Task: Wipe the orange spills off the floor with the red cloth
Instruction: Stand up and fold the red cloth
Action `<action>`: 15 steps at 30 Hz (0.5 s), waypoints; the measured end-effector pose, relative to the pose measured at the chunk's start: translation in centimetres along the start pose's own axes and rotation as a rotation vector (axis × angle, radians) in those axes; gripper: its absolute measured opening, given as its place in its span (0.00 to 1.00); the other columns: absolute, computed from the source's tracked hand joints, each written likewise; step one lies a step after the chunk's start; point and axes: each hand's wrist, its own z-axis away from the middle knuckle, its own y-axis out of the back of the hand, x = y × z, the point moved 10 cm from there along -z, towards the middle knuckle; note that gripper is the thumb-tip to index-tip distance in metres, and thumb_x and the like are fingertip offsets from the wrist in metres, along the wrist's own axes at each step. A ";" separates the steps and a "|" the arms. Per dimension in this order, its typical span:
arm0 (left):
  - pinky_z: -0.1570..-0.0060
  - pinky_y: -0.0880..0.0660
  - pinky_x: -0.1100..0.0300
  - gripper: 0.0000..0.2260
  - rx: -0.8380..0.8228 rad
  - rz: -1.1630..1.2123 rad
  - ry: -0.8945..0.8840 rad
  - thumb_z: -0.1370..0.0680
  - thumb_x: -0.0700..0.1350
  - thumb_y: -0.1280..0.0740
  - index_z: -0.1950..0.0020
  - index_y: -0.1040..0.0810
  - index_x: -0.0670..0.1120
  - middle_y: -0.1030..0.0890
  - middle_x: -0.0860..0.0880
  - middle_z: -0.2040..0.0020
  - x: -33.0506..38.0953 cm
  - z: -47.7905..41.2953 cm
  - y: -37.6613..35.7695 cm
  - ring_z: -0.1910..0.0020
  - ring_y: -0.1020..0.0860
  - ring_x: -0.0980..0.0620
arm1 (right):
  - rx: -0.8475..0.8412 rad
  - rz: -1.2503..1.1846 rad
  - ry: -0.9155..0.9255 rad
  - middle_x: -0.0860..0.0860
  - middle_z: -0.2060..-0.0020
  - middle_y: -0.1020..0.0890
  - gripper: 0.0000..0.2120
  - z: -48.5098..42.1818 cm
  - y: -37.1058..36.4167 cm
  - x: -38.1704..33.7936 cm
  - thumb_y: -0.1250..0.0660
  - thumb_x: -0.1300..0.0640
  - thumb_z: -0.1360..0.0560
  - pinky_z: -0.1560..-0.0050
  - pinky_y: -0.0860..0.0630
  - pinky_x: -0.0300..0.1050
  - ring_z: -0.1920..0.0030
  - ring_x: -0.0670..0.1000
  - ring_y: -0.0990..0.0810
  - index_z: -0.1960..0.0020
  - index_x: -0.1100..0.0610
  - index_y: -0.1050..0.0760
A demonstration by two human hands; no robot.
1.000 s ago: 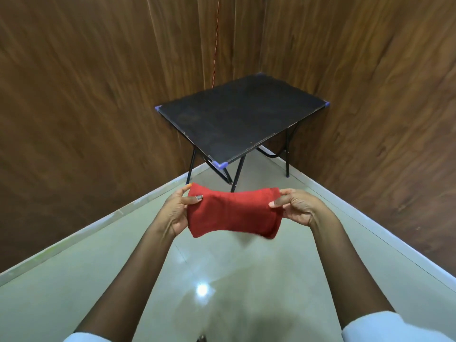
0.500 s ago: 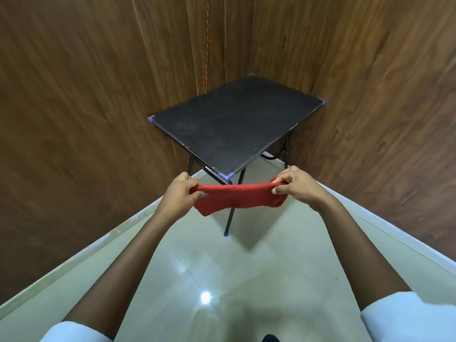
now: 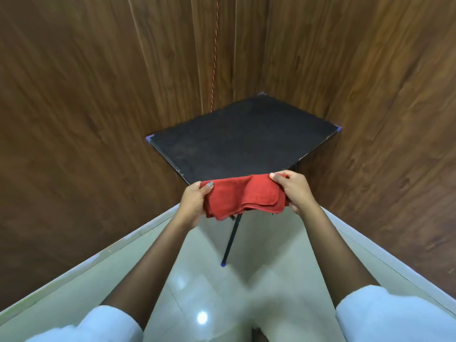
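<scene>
1. Across the lower part of the view, the pale glossy floor (image 3: pixel 259 280) shows no orange spills. I cannot tell whether they are already wiped or lie out of sight.
2. In the corner of the wood-panelled walls (image 3: pixel 74 119) stands a black tabletop (image 3: pixel 241 141) on thin legs.
3. The red cloth (image 3: pixel 241 196), folded in layers, hangs in the air in front of the tabletop's near corner, well above the floor.
4. The left hand (image 3: pixel 195 201) grips the cloth's left end, thumb on top; the right hand (image 3: pixel 293 191) pinches the right end with curled fingers.
5. No wiping is under way. Any spill still left would need the cloth brought down to the floor.
</scene>
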 end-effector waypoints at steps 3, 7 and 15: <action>0.58 0.23 0.51 0.05 0.132 -0.135 -0.028 0.21 0.44 0.37 0.57 0.25 0.46 0.21 0.43 0.57 0.3 -3.0 -2.2 0.59 0.24 0.47 | 0.135 0.407 0.214 0.55 0.57 0.18 0.07 -2.9 1.0 -3.8 0.31 0.56 0.28 0.52 0.27 0.48 0.54 0.54 0.21 0.54 0.59 0.21; 0.54 0.25 0.47 0.07 0.179 -0.206 -0.048 0.21 0.44 0.38 0.55 0.26 0.42 0.21 0.41 0.56 1.6 -5.4 -5.9 0.58 0.25 0.47 | 0.093 0.612 0.304 0.54 0.52 0.19 0.12 -5.0 -0.4 -6.3 0.33 0.57 0.27 0.54 0.28 0.46 0.51 0.56 0.22 0.45 0.55 0.26; 0.62 0.21 0.58 0.07 0.004 0.180 -0.008 0.21 0.41 0.39 0.49 0.22 0.42 0.18 0.46 0.60 4.9 -8.6 -6.3 0.62 0.20 0.51 | -0.194 -0.275 -0.103 0.55 0.59 0.19 0.09 -11.9 4.2 -3.8 0.32 0.68 0.30 0.46 0.24 0.53 0.58 0.54 0.20 0.52 0.60 0.26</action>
